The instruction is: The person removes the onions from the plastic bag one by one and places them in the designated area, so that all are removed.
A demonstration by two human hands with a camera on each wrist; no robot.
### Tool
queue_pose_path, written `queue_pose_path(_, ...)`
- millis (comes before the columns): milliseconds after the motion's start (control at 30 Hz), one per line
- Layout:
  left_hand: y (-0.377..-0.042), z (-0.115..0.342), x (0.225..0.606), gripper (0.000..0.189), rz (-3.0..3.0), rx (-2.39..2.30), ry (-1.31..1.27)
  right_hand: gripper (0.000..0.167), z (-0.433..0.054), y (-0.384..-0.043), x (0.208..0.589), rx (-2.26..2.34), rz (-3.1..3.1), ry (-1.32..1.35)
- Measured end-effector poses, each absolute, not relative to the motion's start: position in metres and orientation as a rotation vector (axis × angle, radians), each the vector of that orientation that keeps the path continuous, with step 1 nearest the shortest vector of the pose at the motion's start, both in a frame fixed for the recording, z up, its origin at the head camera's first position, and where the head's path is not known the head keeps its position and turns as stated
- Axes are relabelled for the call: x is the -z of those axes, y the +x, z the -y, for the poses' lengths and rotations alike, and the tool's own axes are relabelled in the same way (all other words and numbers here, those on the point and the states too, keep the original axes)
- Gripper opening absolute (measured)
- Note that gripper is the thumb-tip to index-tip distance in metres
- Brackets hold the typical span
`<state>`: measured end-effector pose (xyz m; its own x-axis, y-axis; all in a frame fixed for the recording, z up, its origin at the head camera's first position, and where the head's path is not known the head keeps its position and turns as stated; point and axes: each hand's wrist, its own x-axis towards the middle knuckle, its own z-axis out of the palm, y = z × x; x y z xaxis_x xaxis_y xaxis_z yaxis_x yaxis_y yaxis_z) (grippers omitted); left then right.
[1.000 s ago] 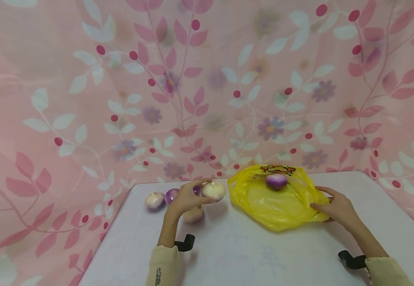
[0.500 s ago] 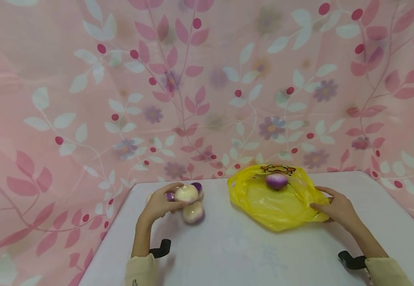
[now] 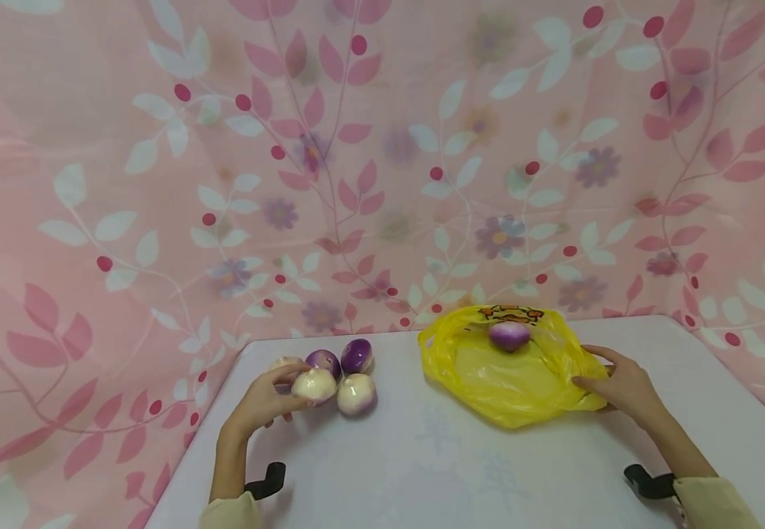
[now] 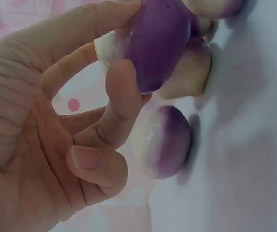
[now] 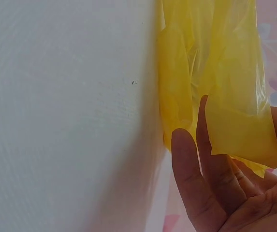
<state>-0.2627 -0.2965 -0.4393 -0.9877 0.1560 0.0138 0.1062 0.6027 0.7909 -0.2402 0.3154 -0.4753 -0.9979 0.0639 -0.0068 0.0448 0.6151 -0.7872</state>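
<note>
My left hand [image 3: 266, 400] pinches a purple-and-white turnip [image 3: 314, 385] between thumb and fingers, its white end facing me in the head view. In the left wrist view the purple part of this turnip [image 4: 157, 46] shows between the fingertips. Several more turnips lie close behind and beside it, among them a dark purple one [image 3: 357, 356] and a paler one [image 3: 357, 394]. On the right, my right hand [image 3: 627, 386] grips the edge of a yellow plastic bag [image 3: 501, 389], which lies spread with its mouth wide. One turnip [image 3: 509, 336] sits at the bag's far side.
A white-covered table [image 3: 422, 470] carries everything. Behind its far edge hangs a pink cloth with a leaf and flower print [image 3: 389, 220]. Black camera mounts, one of them on the left wrist [image 3: 266, 481], stick out inward from both wrists.
My left hand has carried its turnip leftward and a little nearer to me, away from the bag and uncovering the turnips behind. The right hand and the bag have stayed put.
</note>
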Motion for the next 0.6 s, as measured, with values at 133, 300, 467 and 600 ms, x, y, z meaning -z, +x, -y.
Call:
queue_pose_path(133, -0.258, 0.303, 0.446, 0.063, -2.747, -1.327, 0.180, 0.082, -0.316, -0.240, 0.476, -1.353, 2.808, -0.089)
queue_pose_path(300, -0.257, 0.307, 0.456, 0.060, -2.725, -1.315, 0.189, 0.081, -0.316, -0.240, 0.476, -1.356, 2.800, -0.080)
queue_pose_path(467, -0.255, 0.308, 0.465, 0.064, -2.700, -1.316, 0.157, 0.081, -0.316, -0.240, 0.476, -1.356, 2.803, -0.089)
queue_pose_path(600, -0.254, 0.307, 0.468, 0.066, -2.686, -1.323, 0.165, 0.082, -0.316, -0.239, 0.476, -1.361, 2.804, -0.092)
